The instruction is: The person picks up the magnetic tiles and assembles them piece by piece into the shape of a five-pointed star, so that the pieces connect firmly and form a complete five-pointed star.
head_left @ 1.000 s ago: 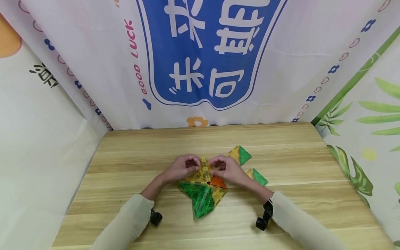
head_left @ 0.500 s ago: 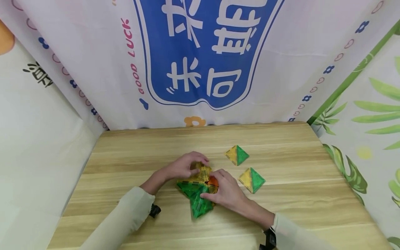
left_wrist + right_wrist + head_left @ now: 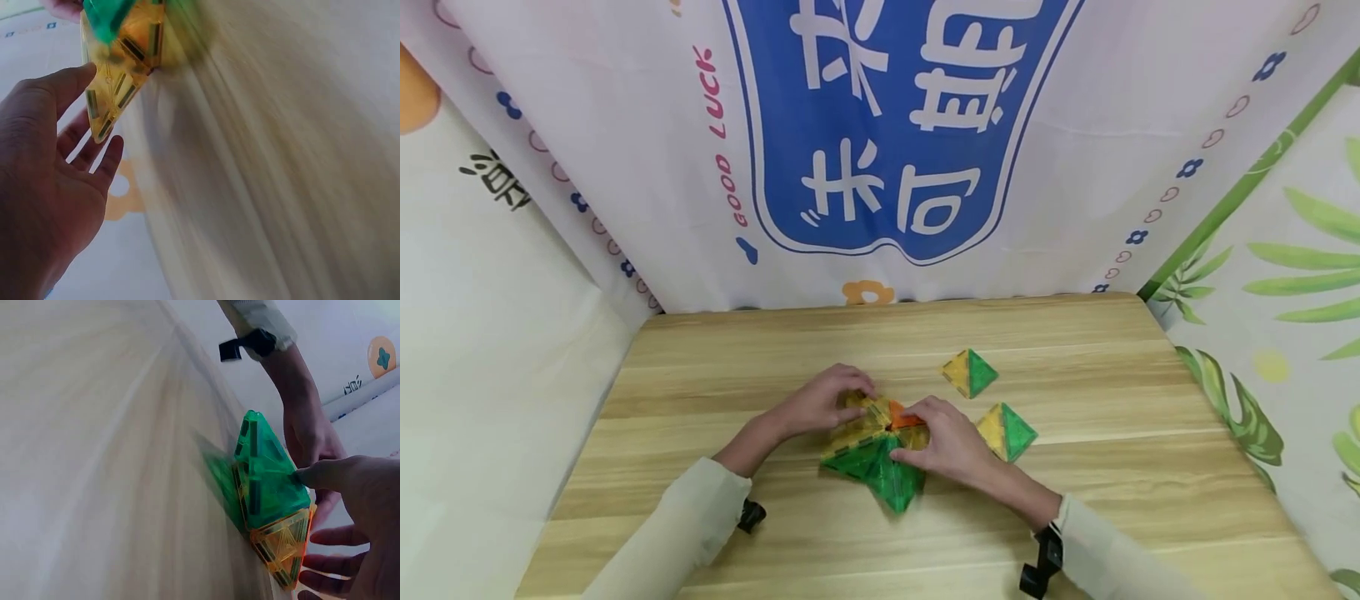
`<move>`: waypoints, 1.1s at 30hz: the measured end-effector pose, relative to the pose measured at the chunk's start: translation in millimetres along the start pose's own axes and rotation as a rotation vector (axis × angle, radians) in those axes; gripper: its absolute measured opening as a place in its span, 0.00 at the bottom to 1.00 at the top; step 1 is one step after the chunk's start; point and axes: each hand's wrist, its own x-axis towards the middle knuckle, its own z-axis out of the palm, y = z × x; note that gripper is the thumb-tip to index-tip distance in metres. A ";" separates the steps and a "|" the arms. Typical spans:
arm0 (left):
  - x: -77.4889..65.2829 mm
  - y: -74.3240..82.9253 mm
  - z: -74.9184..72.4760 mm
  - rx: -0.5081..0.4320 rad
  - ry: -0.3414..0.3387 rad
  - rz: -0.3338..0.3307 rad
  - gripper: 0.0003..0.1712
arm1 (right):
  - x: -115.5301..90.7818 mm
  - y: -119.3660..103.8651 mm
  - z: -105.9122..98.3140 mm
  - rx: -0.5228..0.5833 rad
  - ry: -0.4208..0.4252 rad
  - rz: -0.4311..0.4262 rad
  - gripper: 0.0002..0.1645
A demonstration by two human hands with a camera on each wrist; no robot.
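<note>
A star-shaped build of translucent magnetic tiles [image 3: 898, 479] sits on the table, with green, yellow and orange triangles raised around a centre. My left hand [image 3: 816, 406] is at its upper left; in the left wrist view the thumb touches a yellow tile [image 3: 112, 94] and the fingers lie behind its tip. With its thumb on a green tile [image 3: 272, 494] and its fingers spread along the yellow side, my right hand [image 3: 951, 442] holds the build from the right. The right fingers hide part of the yellow and orange tiles in the head view.
Two flat pairs of yellow and green triangle tiles, a far pair [image 3: 981, 372] and a nearer pair [image 3: 1018, 433], lie right of the build. The wooden table [image 3: 715, 350] meets a printed cloth [image 3: 820, 279] at its back edge.
The star build has turned counterclockwise, its orange tile swinging from the right towards the top. My right hand has moved from the top yellow point down to the right side.
</note>
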 end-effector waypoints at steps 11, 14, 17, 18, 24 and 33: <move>-27.0 -0.7 -2.9 0.020 0.084 -0.110 0.14 | 37.2 21.7 -10.9 0.076 -0.136 -0.153 0.23; -29.2 1.0 -3.3 0.019 0.097 -0.125 0.14 | 44.2 26.6 -11.8 0.084 -0.163 -0.168 0.23; -29.9 3.3 -3.9 0.023 0.104 -0.132 0.14 | 47.8 30.4 -11.2 0.100 -0.182 -0.178 0.24; -29.7 4.3 -3.9 0.033 0.106 -0.131 0.14 | 48.0 31.5 -11.3 0.112 -0.186 -0.173 0.24; -18.4 16.0 1.6 0.087 0.136 -0.114 0.15 | 36.1 40.7 -24.2 0.175 -0.152 -0.153 0.25; 21.9 60.5 10.5 -0.090 0.172 -0.107 0.17 | 10.5 68.1 -60.1 0.120 -0.075 -0.095 0.20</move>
